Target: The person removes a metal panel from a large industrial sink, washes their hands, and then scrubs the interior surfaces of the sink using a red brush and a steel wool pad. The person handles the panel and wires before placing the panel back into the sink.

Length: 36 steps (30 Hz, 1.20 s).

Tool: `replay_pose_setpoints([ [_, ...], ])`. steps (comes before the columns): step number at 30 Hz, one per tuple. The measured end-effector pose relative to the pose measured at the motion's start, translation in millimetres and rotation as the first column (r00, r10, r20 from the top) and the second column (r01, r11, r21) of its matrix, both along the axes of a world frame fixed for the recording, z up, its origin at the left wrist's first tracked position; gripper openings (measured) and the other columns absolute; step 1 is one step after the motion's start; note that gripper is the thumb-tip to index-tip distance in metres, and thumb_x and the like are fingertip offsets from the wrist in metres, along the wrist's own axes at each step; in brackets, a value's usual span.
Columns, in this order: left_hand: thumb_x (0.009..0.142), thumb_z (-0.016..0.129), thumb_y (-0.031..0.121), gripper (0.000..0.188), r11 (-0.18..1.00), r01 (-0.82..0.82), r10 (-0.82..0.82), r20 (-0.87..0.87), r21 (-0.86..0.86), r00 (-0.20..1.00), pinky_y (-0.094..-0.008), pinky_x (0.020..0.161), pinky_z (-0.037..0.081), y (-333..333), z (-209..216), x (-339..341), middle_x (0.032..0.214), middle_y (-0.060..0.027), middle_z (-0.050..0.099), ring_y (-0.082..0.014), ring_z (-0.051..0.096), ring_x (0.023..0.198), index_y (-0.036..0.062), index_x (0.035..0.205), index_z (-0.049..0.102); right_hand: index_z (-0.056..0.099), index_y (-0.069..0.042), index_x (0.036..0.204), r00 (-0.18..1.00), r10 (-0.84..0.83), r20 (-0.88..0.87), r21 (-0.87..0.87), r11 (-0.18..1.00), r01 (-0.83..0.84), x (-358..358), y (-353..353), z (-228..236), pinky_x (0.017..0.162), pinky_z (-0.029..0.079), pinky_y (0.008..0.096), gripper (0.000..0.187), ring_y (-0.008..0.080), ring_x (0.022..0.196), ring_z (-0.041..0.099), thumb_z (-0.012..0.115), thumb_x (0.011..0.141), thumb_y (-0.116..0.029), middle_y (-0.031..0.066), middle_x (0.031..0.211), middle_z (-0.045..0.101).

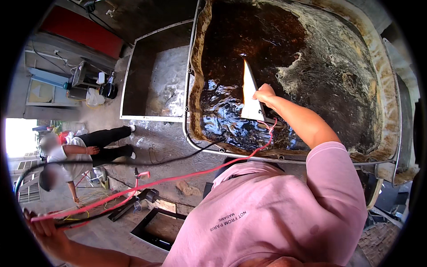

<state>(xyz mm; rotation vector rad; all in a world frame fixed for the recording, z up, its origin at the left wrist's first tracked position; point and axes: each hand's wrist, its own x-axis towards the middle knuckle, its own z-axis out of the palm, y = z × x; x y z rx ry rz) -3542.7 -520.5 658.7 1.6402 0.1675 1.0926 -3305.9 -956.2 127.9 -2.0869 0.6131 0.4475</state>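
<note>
My right hand [266, 92] is closed on the edge of a flat, pale panel [250, 100], bright with glare, which stands tilted partly in dark brown liquid [262, 35]. The liquid fills a large tank with a crusted rim [386, 84]. Close to the panel's near end, a pink-red cord [191, 175] is looped in a knot. From there it stretches over to the far lower left, where my left hand [46, 229] is closed around it. A black cable [133, 163] also runs toward that hand; whether it is gripped too I cannot tell.
Pale foam or scum [329, 66] floats on the tank's right side. Left of the tank is a rectangular metal basin [167, 84]. Two people [75, 149] are at the left. A black frame [162, 227] lies on the floor, near scattered cords and a red faucet-like fitting [143, 175].
</note>
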Motion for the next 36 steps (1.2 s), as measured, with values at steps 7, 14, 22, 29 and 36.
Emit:
replay_pose_setpoints([
  [7, 0.100, 0.049, 0.022, 0.021, 0.992, 0.032, -0.056, -0.195, -0.125, 0.979, -0.0242, 0.045, 0.021, 87, -99, 51, 0.059, 0.0048, 0.024, -0.0056, 0.021, 0.050, 0.0046, 0.090, 0.054, 0.063, 0.004, 0.079, 1.000, 0.031, -0.004, 0.090, 0.995, -0.030, -15, -42, -13, 0.067, 0.050, 0.0371, 0.026, 0.0258, 0.072, 0.064, 0.078, 0.059, -0.004, 0.0156, 0.079, 0.066],
  [14, 0.092, 0.056, 0.014, 0.021, 0.940, 0.293, -0.117, -0.644, 0.174, 0.756, -0.0198, 0.049, 0.024, 106, -212, 90, 0.069, 0.0066, 0.043, -0.0022, 0.033, 0.057, 0.0032, 0.110, 0.057, 0.067, 0.006, 0.077, 0.998, 0.054, -0.011, 0.092, 0.994, -0.053, -23, -66, -13, 0.068, 0.050, 0.0363, 0.022, 0.0260, 0.073, 0.066, 0.078, 0.062, -0.005, 0.0169, 0.079, 0.068],
  [22, 0.096, 0.055, 0.015, 0.012, 0.914, 0.405, -0.233, -0.825, -0.005, 0.515, -0.0196, 0.045, 0.020, 43, -310, 113, 0.060, 0.0115, 0.037, 0.0009, 0.030, 0.051, 0.0088, 0.087, 0.058, 0.068, 0.000, 0.074, 0.994, 0.103, -0.039, 0.053, 0.994, -0.100, -36, -113, -15, 0.062, 0.044, 0.0310, 0.012, 0.0157, 0.065, 0.059, 0.076, 0.068, -0.006, 0.0069, 0.074, 0.067],
  [29, 0.098, 0.052, 0.022, 0.023, 0.833, 0.529, -0.398, -0.841, -0.164, 0.366, -0.0210, 0.043, 0.020, -40, -330, 131, 0.057, 0.0104, 0.036, 0.0002, 0.029, 0.049, 0.0074, 0.081, 0.058, 0.064, 0.004, 0.092, 0.988, 0.126, -0.085, 0.095, 0.989, -0.118, -47, -161, -9, 0.078, 0.047, 0.0336, 0.036, 0.0222, 0.087, 0.061, 0.082, 0.064, -0.009, 0.0130, 0.092, 0.066],
  [36, 0.098, 0.054, 0.023, 0.023, 0.647, 0.666, -0.557, -0.827, -0.371, 0.081, -0.0217, 0.046, 0.025, -99, -342, 133, 0.061, 0.0102, 0.040, -0.0009, 0.032, 0.055, 0.0031, 0.091, 0.064, 0.065, 0.005, 0.098, 0.994, 0.067, -0.082, 0.086, 0.995, -0.060, -65, -192, 23, 0.080, 0.048, 0.0329, 0.040, 0.0224, 0.089, 0.062, 0.081, 0.064, -0.009, 0.0135, 0.094, 0.067],
])
